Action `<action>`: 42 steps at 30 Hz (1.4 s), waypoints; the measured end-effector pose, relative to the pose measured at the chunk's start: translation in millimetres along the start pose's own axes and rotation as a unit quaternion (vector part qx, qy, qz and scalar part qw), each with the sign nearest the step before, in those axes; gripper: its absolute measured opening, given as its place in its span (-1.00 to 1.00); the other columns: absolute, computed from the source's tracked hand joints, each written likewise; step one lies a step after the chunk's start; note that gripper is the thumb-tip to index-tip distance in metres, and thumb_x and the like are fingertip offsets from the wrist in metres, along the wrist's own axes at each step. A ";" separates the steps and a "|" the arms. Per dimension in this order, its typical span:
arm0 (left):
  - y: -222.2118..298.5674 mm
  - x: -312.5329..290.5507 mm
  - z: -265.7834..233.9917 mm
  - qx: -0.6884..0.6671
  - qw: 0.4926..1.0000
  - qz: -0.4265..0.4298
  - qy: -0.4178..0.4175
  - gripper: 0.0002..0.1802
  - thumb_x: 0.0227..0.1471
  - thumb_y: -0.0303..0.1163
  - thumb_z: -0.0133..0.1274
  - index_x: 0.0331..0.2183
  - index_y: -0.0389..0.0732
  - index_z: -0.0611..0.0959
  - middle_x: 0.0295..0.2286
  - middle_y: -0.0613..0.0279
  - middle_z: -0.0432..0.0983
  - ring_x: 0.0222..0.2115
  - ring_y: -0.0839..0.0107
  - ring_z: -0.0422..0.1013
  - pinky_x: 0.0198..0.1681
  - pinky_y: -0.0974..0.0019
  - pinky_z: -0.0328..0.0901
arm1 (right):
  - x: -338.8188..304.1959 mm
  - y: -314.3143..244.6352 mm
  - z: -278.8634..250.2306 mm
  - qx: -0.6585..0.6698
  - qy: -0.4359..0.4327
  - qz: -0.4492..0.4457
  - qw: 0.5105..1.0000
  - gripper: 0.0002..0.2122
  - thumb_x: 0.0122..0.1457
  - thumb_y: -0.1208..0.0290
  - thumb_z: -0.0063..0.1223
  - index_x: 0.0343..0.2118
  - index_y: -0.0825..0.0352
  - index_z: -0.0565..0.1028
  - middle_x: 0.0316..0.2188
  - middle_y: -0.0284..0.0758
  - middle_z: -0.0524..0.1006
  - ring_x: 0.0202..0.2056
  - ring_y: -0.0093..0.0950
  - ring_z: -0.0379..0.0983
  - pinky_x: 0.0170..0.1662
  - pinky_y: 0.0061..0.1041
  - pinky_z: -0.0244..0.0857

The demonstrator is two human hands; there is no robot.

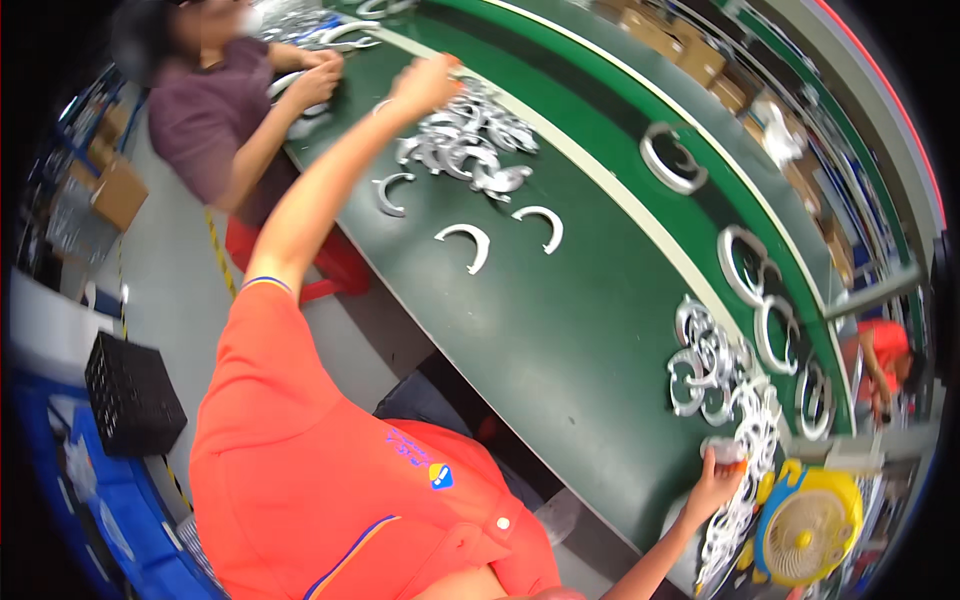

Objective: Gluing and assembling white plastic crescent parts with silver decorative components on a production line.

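Observation:
My left arm stretches to the far left, and my left hand (425,86) is at a heap of grey and white C-shaped parts (468,140). Orange shows at its fingertips; its fingers are blurred and I cannot make out a part in them. At the right end of the table my right hand (716,487) is closed on a pale curved part (722,449), beside a long pile of white C-shaped parts (752,425). Three loose C-shaped parts, one of them a white one (470,245), lie apart on the green tabletop (520,350).
Pairs of curved parts (672,160) lie along the green conveyor belt (600,110) beyond a pale rail. A yellow fan (806,527) stands at the right. To the left a co-worker (215,130) handles parts near a red stool (335,265). A black crate (135,395) is behind.

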State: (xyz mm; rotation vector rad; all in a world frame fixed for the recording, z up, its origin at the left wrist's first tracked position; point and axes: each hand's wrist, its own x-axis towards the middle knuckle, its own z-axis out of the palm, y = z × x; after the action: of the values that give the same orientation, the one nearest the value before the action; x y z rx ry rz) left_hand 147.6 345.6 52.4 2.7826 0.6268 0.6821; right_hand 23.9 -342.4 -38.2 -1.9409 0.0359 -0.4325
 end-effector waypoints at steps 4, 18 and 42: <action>0.1 4.4 -22.7 -0.048 0.997 0.060 -0.008 -0.56 -0.15 -0.22 0.10 -0.17 -0.17 0.55 -0.30 0.02 0.53 -0.23 0.13 0.45 -0.19 0.16 0.33 | 2.7 4.7 8.2 -0.008 0.003 0.007 1.000 -0.64 -0.02 0.69 0.12 -0.15 0.47 0.29 -0.23 -0.27 0.42 -0.20 -0.50 0.38 -0.09 -0.54 0.27; 275.1 -208.0 7.8 -0.198 0.822 0.486 -0.220 -0.69 -0.08 -0.33 0.08 -0.20 -0.08 0.58 -0.29 0.15 0.45 -0.24 0.17 0.39 -0.23 0.19 0.35 | -2.8 3.7 -4.8 -0.074 0.055 -0.030 0.995 -0.45 -0.09 0.59 0.25 -0.01 0.51 0.26 -0.16 -0.20 0.40 -0.15 -0.43 0.38 -0.08 -0.49 0.30; -122.2 78.3 41.0 -0.007 0.993 -0.038 0.114 -0.73 -0.26 -0.50 0.02 -0.36 -0.29 0.58 -0.31 -0.14 0.47 -0.25 -0.06 0.42 -0.16 0.06 0.33 | -12.4 -91.8 121.2 -0.220 -0.186 -0.584 0.759 -0.82 -0.19 0.57 0.14 -0.42 0.38 0.50 -0.54 -0.22 0.45 -0.57 -0.26 0.39 -0.49 -0.38 0.30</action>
State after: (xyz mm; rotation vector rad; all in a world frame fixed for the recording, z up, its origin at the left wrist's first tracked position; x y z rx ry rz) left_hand 187.0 485.3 11.3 2.6731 0.7618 0.9936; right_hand 34.6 -195.0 -0.5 -2.2771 -1.5324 -0.8735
